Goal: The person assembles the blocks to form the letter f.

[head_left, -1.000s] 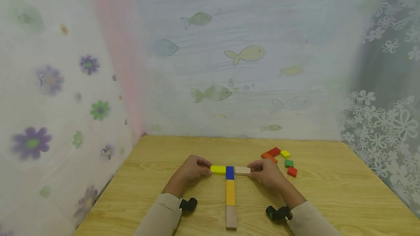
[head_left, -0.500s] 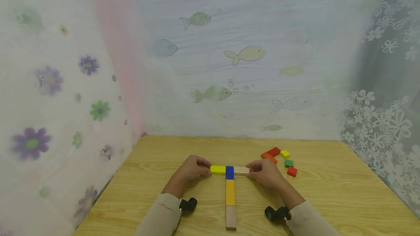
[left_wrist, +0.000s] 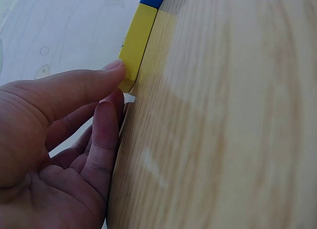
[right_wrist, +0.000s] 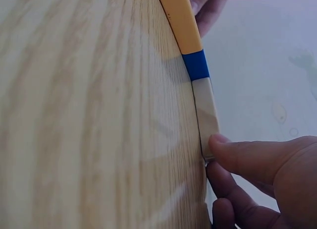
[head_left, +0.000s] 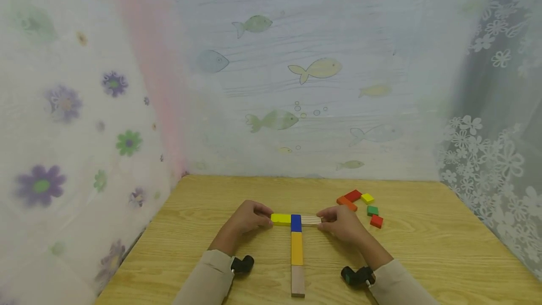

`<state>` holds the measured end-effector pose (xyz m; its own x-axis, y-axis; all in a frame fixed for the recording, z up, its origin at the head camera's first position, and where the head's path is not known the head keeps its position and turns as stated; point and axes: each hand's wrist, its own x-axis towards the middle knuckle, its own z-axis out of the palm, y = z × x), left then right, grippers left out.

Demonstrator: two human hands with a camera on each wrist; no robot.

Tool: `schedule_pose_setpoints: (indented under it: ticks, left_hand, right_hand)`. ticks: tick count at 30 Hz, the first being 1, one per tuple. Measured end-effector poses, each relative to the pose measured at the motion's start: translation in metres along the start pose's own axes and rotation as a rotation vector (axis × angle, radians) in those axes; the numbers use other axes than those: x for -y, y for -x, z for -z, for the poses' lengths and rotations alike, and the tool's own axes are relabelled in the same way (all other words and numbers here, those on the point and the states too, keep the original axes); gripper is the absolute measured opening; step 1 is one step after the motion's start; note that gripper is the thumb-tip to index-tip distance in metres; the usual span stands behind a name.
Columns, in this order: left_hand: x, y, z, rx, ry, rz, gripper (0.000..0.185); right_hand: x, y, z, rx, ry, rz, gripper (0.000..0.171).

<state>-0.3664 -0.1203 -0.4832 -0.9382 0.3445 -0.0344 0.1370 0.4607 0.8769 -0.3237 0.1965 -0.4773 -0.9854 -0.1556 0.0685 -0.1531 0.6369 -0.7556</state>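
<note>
Flat on the wooden table (head_left: 423,248) lies a T of blocks. Its crossbar is a yellow block (head_left: 281,219), a blue block (head_left: 296,223) and a plain wood block (head_left: 311,220). The stem is an orange-yellow block (head_left: 297,248) and another plain block (head_left: 298,280). My left hand (head_left: 270,215) pinches the yellow block's (left_wrist: 134,40) outer end between thumb (left_wrist: 94,83) and finger. At the other end, my right hand (head_left: 322,218) pinches the plain wood block (right_wrist: 205,112), thumb (right_wrist: 237,152) on its edge.
Several loose blocks lie at the back right: orange (head_left: 347,203), red (head_left: 353,196), yellow (head_left: 367,198), green (head_left: 372,210) and red (head_left: 376,221). Printed curtains close off the table's left, far and right sides. Small black cameras sit on both wrists.
My right hand has slid the plain wood block slightly left, tight against the blue block. The left hand and the other blocks stay put.
</note>
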Motion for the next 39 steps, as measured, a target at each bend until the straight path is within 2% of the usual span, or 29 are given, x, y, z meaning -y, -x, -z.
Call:
schedule_pose_setpoints:
  ticks: [24, 39]
  left_hand:
    - [0.0017, -0.0017, 0.0021, 0.0, -0.005, 0.002, 0.027]
    - [0.0007, 0.0005, 0.001, 0.004, -0.011, 0.0, 0.03]
  right_hand:
    - [-0.0029, -0.001, 0.0009, 0.007, 0.031, 0.033, 0.028]
    - [-0.0015, 0.0008, 0.0, 0.009, 0.014, 0.018, 0.027]
